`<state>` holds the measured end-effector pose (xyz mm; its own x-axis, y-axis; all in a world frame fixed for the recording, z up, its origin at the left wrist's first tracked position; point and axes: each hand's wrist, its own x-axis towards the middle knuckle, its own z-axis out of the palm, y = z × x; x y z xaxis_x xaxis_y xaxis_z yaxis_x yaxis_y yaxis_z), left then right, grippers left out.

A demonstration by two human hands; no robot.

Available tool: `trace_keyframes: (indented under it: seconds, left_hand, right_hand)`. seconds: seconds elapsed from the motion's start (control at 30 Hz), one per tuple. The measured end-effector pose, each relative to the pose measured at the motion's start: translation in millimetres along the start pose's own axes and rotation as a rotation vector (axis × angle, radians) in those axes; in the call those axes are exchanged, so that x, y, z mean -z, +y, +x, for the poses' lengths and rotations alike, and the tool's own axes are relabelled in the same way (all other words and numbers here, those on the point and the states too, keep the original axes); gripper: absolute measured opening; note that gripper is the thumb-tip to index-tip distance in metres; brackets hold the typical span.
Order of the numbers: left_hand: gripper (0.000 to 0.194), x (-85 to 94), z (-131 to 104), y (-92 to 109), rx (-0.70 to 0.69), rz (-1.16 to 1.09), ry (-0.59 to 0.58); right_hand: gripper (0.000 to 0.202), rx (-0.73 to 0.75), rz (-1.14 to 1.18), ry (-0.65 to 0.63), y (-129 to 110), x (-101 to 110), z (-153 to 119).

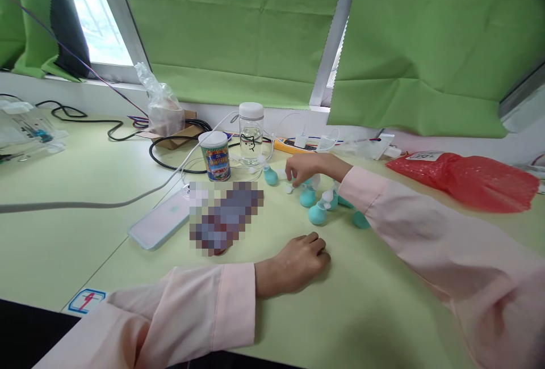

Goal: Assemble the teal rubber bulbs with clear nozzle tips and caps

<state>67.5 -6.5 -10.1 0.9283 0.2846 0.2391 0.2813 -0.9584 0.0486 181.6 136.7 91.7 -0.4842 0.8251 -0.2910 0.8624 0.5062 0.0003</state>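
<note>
My left hand rests palm down on the pale table, its fingers curled under in a loose fist; no object shows in it. Farther off, my right hand reaches in from the right with fingers bent down and pressed together among small white pieces. Whatever lies between its fingertips is too small to make out. A loose white piece is just below those fingertips. Several small turquoise squeeze bulbs with whitish tips stand around it: one bulb to the left, another bulb in front, and one partly behind my right sleeve.
Left of the bulbs lie a blurred-out phone and a pale phone case. Behind them stand a noodle cup and a clear bottle. A grey cable crosses the left side. A red plastic bag lies right.
</note>
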Motion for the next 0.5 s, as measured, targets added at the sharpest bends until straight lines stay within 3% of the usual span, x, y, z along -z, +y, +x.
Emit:
trace_keyframes:
  seconds: [0.13, 0.33, 0.5]
  left_hand:
    - [0.017, -2.3, -1, 1, 0.071, -0.004, 0.035]
    - [0.026, -8.0, -5, 0, 0.151, -0.037, 0.126]
    - [0.025, -7.0, -11, 2, 0.114, -0.158, 0.163]
  right_hand:
    - [0.020, -0.053, 0.035, -0.085, 13, -10, 9]
    - [0.036, -0.203, 0.060, -0.207, 21, -12, 9]
    - [0.035, -0.221, 0.123, -0.278, 26, -11, 4]
